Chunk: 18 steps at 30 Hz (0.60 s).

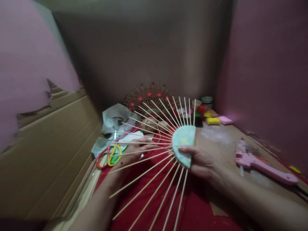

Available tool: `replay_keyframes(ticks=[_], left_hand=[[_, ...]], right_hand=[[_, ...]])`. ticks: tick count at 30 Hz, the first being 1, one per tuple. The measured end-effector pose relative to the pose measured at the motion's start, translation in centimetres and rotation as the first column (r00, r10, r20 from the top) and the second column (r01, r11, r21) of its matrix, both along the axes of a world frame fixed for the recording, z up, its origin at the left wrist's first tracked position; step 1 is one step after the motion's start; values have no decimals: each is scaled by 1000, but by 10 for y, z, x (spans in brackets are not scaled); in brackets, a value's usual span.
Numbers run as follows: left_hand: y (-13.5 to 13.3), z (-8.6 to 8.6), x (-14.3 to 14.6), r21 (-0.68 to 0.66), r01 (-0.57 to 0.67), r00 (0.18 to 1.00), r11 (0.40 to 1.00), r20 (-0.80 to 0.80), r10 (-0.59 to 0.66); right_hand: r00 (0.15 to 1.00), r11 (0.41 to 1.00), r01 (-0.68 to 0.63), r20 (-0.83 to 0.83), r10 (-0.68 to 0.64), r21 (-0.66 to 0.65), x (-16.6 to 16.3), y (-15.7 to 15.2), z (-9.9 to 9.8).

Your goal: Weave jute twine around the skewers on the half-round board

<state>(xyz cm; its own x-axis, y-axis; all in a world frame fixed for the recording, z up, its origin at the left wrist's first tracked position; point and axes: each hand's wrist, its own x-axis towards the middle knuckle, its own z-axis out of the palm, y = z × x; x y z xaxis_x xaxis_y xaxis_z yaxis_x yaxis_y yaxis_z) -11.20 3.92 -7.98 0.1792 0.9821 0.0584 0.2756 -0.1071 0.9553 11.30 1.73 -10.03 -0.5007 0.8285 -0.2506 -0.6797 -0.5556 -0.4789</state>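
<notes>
My right hand (202, 162) grips a pale blue half-disc (184, 141) with a faint yellow patch, its thumb flat on the front face. Many thin wooden sticks (144, 175) fan out from the curved edge of the half-disc, mostly leftward, some up and down. Behind the left sticks is my left hand (141, 147), its fingers stretched toward the half-disc and partly covered. Whether it touches a stick I cannot tell. Close to its wrist lie scissors with red and yellow handles (115, 155).
A pink glue gun (262, 165) lies on a brown board (223, 141) at right. Twine balls (149, 125), a crumpled grey plastic bag (115, 117) and a flower-decorated stick fan (141, 98) are behind. Yellow (213, 121) and pink packets (225, 120) sit back right. Cardboard (55, 154) walls the left.
</notes>
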Motion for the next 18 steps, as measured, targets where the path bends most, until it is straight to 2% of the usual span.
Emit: replay_keyframes(ticks=[3,7,10,14,18], left_hand=[[10,-1,-19,12,-36,991,999,-126,38],[11,5,-41,-2,-43,987,999,-154,42],[5,14,-49,-45,7,985,999,-172,-15],[-2,20,-61,-111,29,992,993,-120,-42],[-5,19,-78,-102,44,998,994,-31,-48]], right_hand=[[1000,998,19,-13,-20,-55,9,4,-5],[998,989,69,2,-69,-130,14,6,-8],[991,982,130,8,-130,-139,14,4,-9],[988,980,148,73,-139,-132,13,3,-11],[983,977,170,91,-159,-128,13,5,-14]])
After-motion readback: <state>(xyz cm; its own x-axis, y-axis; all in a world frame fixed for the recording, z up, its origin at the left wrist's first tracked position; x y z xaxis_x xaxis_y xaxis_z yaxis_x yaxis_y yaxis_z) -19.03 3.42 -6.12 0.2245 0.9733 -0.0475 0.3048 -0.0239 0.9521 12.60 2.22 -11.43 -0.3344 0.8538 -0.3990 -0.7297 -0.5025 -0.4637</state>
